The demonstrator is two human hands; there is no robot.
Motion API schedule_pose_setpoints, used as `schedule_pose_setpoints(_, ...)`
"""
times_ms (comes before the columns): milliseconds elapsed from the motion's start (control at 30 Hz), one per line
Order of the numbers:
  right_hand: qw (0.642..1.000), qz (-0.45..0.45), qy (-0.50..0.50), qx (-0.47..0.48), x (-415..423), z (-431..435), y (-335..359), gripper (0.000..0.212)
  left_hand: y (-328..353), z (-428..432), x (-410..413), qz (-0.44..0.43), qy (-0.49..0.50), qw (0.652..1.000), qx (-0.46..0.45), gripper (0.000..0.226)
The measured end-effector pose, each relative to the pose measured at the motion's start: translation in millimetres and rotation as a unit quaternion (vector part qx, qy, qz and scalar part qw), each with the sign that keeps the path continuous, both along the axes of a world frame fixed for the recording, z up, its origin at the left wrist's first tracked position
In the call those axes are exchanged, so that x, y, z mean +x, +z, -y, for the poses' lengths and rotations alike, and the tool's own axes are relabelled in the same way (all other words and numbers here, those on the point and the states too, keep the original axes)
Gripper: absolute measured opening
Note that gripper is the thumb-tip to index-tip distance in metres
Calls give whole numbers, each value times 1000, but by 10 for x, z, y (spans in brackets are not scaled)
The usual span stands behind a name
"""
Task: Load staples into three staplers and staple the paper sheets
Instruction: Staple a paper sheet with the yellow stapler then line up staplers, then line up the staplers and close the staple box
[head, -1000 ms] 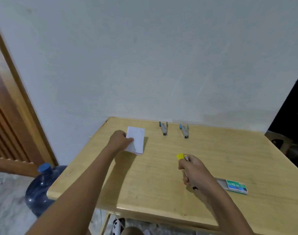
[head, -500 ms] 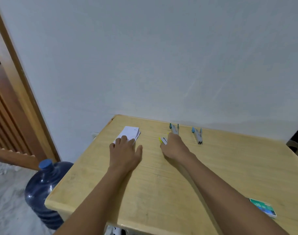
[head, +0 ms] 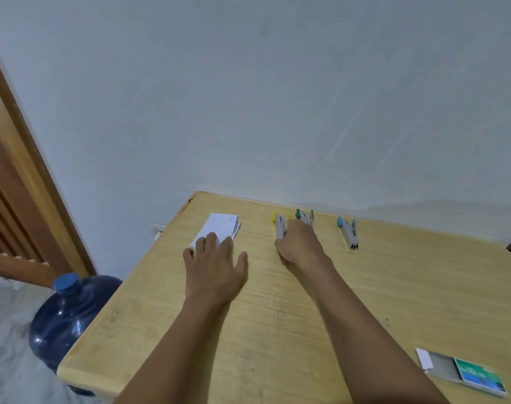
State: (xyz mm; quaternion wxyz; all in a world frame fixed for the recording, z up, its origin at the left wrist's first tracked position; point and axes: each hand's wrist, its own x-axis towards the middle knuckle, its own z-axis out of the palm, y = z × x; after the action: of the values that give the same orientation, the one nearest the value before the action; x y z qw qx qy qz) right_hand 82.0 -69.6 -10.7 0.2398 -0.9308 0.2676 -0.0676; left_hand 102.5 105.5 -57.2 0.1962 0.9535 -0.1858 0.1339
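yellow stapler (head: 279, 225) now set down mid-frame, your right hand (head: 299, 246) still loosely on it; left hand (head: 215, 263) flat on paper stack (head: 219, 227).

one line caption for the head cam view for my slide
Left hand flat on the paper stack, right hand at the yellow stapler beside the green and blue staplers.

Pale plain wall (head: 248, 97), wooden door frame (head: 30, 158) at left, light wooden table (head: 394, 287), grey speckled floor (head: 3, 345).
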Motion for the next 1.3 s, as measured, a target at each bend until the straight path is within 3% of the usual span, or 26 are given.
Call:
schedule_pose_setpoints(100, 999, -12, 18, -32, 36, 4, -15, 6, -3, 0, -5, -1, 2, 1000, 0, 44)
schedule_pose_setpoints(233, 998, 39, 14, -46, 95, 33, -82, 19, -12, 7, -5, 2, 3, 1000, -5, 42)
schedule_pose_setpoints(333, 990, 65, -6, -128, 122, 90, -124, 24, -10, 9, 7, -6, 3, 1000, 1, 45)
schedule_pose_setpoints(433, 974, 121, -67, -182, 69, 208, -160, 48, -16, 2, 6, -8, 3, 1000, 0, 45)
schedule_pose_setpoints(500, 970, 93, -122, -191, -13, 347, -199, 62, -8, -1, 4, -6, 5, 1000, 0, 45)
schedule_pose_setpoints(633, 981, -32, -177, -69, -175, 600, -280, 82, 9, 1, -6, -6, 5, 1000, 1, 43)
schedule_pose_setpoints(800, 989, -24, -143, -24, -96, 588, -286, 77, 23, 4, -15, -10, 6, 1000, 5, 44)
schedule_pose_setpoints(1067, 992, -19, -116, -47, -66, 550, -311, 64, 26, 6, -5, -3, 4, 1000, 3, 44)
schedule_pose_setpoints(1300, 991, 106, -83, -15, -575, 514, -159, 65, 52, 3, -38, 10, 5, 999, -41, 38)
